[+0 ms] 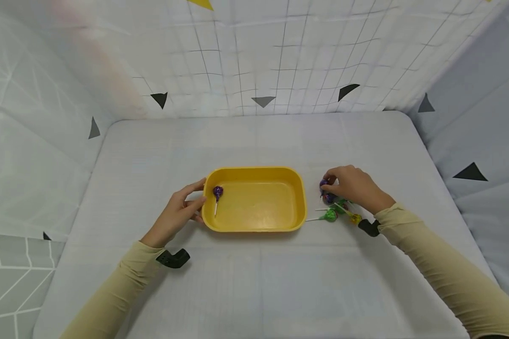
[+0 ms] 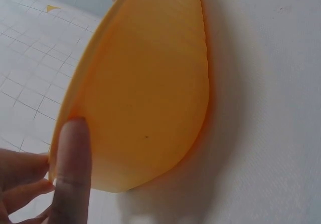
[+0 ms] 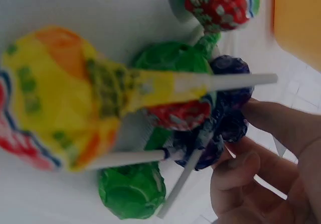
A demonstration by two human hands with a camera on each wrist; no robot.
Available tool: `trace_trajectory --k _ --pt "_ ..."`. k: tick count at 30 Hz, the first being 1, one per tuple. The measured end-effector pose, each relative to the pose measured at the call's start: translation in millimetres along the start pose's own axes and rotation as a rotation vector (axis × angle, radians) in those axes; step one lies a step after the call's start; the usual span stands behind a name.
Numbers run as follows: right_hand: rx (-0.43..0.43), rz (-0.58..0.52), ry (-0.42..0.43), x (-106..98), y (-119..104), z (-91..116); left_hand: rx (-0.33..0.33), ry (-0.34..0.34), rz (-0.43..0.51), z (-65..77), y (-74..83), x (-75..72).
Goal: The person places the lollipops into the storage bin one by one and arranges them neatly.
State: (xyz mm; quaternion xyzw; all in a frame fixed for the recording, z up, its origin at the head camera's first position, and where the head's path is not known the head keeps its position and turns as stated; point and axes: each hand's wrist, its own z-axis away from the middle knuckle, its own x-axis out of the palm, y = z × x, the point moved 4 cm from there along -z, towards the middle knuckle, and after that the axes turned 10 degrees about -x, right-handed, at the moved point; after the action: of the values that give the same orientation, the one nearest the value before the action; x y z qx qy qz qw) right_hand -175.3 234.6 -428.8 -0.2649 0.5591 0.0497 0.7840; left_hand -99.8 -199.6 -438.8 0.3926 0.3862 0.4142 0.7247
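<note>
A yellow plastic tray (image 1: pixel 254 226) stands on the table, with a purple-wrapped lollipop (image 1: pixel 218 191) lying inside near its left end. My left hand (image 1: pixel 176 214) rests against that end. In the left wrist view a straight finger (image 2: pixel 75 158) lies on the outer wall, and other fingertips touch the rim. To the right of the tray, my right hand (image 1: pixel 356 186) pinches a purple lollipop (image 3: pixel 233 126) between thumb and fingers. Another purple lollipop (image 1: pixel 328 198) lies just below it. Beside these are green lollipops (image 1: pixel 331 215) and a yellow one (image 1: pixel 356 219), sticks pointing various ways.
White cloth covers the table (image 1: pixel 254 287). Behind it hangs a white wall sheet (image 1: pixel 271 56) with a grid pattern and dark triangles. Grey-white sheets (image 1: pixel 475 117) close off the sides. A black wrist mount (image 1: pixel 173 258) sits on each sleeve.
</note>
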Motion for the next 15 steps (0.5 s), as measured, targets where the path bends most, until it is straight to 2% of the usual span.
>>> trace_trajectory --k 15 --pt "-0.046 -0.009 -0.005 -1.6 -4.3 -4.0 -0.011 0.0 -0.006 -1.4 0.8 0.3"
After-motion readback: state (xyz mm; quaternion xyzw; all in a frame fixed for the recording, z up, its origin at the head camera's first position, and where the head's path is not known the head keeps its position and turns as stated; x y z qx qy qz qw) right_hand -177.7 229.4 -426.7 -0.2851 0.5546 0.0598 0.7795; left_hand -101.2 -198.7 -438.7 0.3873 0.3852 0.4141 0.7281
